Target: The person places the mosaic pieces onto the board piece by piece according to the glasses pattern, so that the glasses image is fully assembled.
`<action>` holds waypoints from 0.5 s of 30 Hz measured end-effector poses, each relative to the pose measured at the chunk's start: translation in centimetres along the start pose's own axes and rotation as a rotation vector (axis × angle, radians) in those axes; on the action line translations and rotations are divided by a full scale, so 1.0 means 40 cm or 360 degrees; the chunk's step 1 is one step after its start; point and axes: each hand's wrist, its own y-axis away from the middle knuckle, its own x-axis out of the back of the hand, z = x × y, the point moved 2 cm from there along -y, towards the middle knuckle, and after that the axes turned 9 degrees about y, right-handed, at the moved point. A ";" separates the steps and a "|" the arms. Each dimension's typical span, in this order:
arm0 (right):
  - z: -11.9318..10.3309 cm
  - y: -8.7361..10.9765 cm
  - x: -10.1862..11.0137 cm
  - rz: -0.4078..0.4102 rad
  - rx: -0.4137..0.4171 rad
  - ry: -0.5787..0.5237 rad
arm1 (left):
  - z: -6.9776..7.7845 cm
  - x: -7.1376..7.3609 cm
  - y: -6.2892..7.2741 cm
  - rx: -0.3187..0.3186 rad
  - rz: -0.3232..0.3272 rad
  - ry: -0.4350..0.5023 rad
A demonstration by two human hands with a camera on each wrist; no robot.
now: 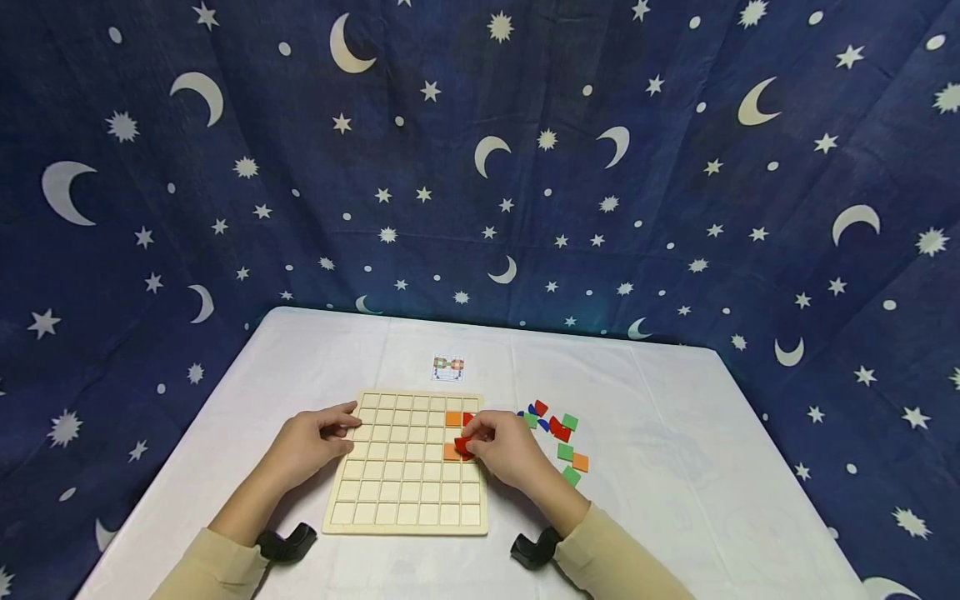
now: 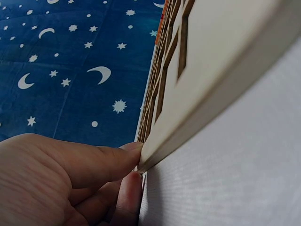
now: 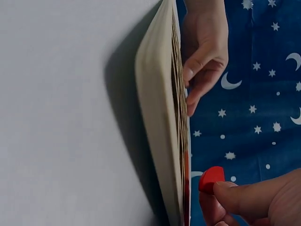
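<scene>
A pale wooden board [image 1: 386, 475] with a raised grid lies on the white table. My left hand [image 1: 306, 443] rests at its left edge; in the left wrist view the thumb [image 2: 110, 162] touches the rim and the other fingers bend below it. Above the board's right side, my right hand [image 1: 512, 450] pinches a red piece with a rounded edge [image 3: 211, 180] between thumb and fingertips. Orange squares [image 1: 453, 418] sit in grid cells nearby, and a red piece [image 1: 468, 418] next to the upper one is partly covered by my right hand.
Loose red, blue, green and orange pieces lie right of the board, among them a green square [image 1: 566, 452] and an orange square [image 1: 581, 462]. Behind the board is a small printed pattern card [image 1: 447, 367]. A dark blue curtain [image 1: 480, 208] with moons and stars hangs behind the table.
</scene>
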 end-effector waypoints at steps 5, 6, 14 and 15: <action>-0.025 -0.009 -0.027 -0.0010 0.0046 0.0019 | 0.002 0.001 -0.001 -0.0004 -0.0003 -0.0012; -0.029 -0.012 -0.032 -0.0015 0.0050 0.0014 | 0.002 0.002 -0.001 -0.0004 -0.0002 -0.0014; -0.063 -0.030 -0.066 -0.0031 0.0105 0.0048 | -0.001 0.001 -0.001 -0.0003 -0.0005 -0.0016; -0.066 -0.031 -0.069 -0.0031 0.0108 0.0065 | -0.001 0.001 -0.001 -0.0001 -0.0004 -0.0016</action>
